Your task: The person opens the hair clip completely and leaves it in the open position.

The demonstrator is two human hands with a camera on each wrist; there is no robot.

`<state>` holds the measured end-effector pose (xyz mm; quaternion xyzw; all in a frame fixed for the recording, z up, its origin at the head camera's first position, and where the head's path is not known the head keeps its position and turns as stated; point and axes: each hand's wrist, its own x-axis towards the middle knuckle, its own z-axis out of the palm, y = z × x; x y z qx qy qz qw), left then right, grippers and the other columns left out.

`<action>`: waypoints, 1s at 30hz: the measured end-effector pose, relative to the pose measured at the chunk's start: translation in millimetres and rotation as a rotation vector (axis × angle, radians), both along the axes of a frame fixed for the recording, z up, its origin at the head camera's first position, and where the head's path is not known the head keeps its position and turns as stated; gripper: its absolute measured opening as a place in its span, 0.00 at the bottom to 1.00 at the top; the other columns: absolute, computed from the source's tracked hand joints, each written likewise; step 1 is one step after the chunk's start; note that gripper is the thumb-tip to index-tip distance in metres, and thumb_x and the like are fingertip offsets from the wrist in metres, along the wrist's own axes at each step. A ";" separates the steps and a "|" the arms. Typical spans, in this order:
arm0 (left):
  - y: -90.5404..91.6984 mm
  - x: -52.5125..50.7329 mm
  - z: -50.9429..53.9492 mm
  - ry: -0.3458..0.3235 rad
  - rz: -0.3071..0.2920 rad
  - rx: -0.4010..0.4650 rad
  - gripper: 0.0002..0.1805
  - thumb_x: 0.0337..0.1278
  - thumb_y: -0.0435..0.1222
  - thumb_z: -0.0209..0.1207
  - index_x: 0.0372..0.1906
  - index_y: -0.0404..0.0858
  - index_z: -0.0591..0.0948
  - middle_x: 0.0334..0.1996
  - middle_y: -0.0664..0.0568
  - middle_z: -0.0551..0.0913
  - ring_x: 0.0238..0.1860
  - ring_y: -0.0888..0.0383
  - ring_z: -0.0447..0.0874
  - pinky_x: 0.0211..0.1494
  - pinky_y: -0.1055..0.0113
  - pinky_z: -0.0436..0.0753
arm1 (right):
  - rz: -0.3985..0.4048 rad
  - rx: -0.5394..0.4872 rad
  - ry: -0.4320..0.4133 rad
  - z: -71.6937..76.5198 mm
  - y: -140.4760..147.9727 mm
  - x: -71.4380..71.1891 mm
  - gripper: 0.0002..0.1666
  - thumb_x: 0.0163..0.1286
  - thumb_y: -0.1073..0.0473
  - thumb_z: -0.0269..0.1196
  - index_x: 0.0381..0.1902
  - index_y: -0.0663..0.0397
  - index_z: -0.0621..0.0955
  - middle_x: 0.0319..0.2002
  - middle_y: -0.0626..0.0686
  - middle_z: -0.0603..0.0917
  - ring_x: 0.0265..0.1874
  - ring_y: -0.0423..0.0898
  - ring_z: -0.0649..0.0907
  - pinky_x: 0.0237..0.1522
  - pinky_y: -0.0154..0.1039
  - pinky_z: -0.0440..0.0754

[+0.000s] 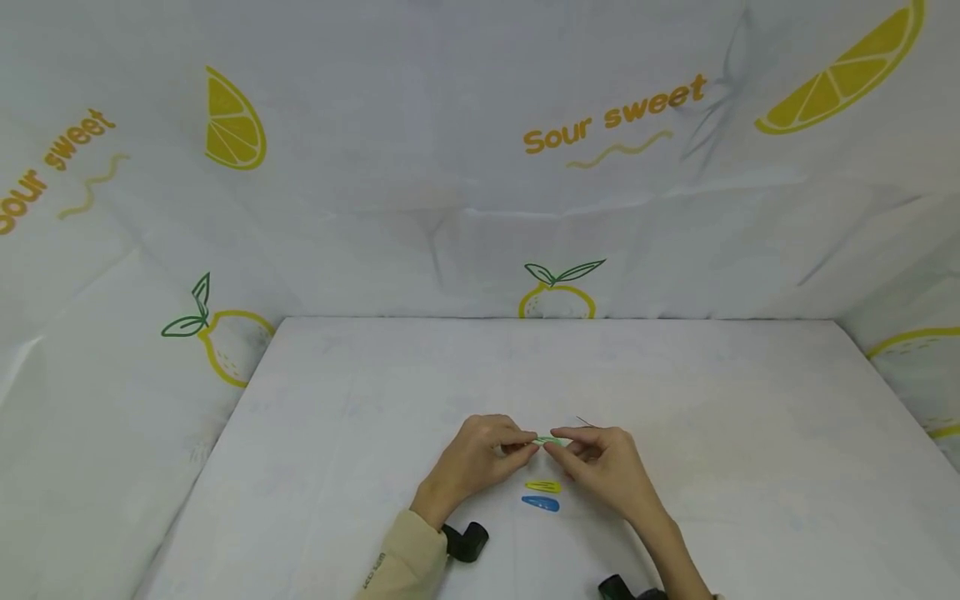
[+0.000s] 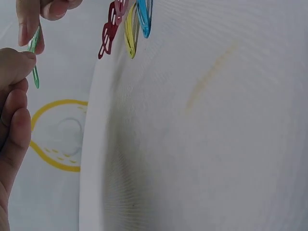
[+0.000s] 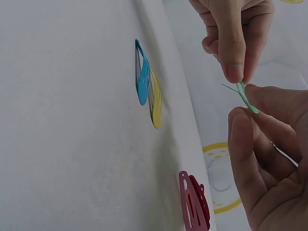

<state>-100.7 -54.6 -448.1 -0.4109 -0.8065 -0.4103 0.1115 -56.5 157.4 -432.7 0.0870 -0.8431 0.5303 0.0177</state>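
A green snap hair clip (image 1: 547,440) is held up between both hands, its thin prong standing away from its frame in the right wrist view. The left hand (image 1: 480,450) pinches one end between thumb and finger. At the other end, the right hand (image 1: 603,467) holds the clip with its thumb and fingertips, which partly cover it. Below the hands lie a yellow hair clip (image 1: 543,486) and a blue hair clip (image 1: 541,503), side by side. A pink hair clip (image 3: 191,211) and a dark red hair clip (image 2: 109,31) overlap near the right hand; the head view mostly hides them.
All the loose clips lie on a white-covered table (image 1: 337,400). Behind it hangs a white cloth (image 1: 390,167) with lemon prints. Black wrist cameras (image 1: 467,542) sit at both wrists, close to the tabletop.
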 end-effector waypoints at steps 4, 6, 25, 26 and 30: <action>1.1 -2.0 -0.8 0.001 0.001 0.020 0.06 0.56 0.30 0.71 0.40 0.34 0.92 0.28 0.52 0.91 0.25 0.69 0.80 0.31 0.82 0.78 | -0.022 0.010 0.009 1.2 1.8 -1.8 0.08 0.64 0.60 0.73 0.37 0.60 0.91 0.25 0.54 0.90 0.18 0.36 0.83 0.21 0.32 0.79; 2.6 -3.7 -1.9 -0.014 0.004 0.033 0.06 0.56 0.30 0.71 0.39 0.34 0.91 0.27 0.52 0.91 0.25 0.68 0.81 0.32 0.82 0.79 | -0.034 0.018 0.015 0.9 2.7 -2.9 0.06 0.64 0.60 0.73 0.35 0.58 0.91 0.27 0.54 0.91 0.19 0.34 0.82 0.22 0.31 0.79; 25.5 -22.4 -3.0 -0.123 0.216 -0.183 0.04 0.57 0.38 0.70 0.32 0.45 0.93 0.12 0.59 0.76 0.18 0.75 0.59 0.24 0.83 0.59 | -0.172 0.396 0.232 -5.4 11.4 -20.7 0.03 0.56 0.62 0.77 0.28 0.55 0.92 0.28 0.48 0.83 0.33 0.46 0.76 0.36 0.38 0.72; 26.6 -22.9 -3.7 -0.129 0.224 -0.190 0.04 0.57 0.39 0.70 0.31 0.45 0.93 0.12 0.59 0.76 0.17 0.75 0.59 0.24 0.82 0.59 | -0.180 0.412 0.230 -6.5 11.3 -22.3 0.02 0.56 0.62 0.77 0.28 0.55 0.92 0.31 0.51 0.84 0.36 0.49 0.76 0.39 0.42 0.73; 29.7 -25.4 -8.1 -0.152 0.258 -0.217 0.04 0.57 0.39 0.70 0.32 0.47 0.93 0.12 0.59 0.76 0.17 0.75 0.60 0.22 0.81 0.59 | -0.204 0.446 0.208 -11.6 11.1 -28.1 0.02 0.56 0.61 0.77 0.27 0.53 0.92 0.41 0.59 0.86 0.47 0.61 0.77 0.46 0.58 0.74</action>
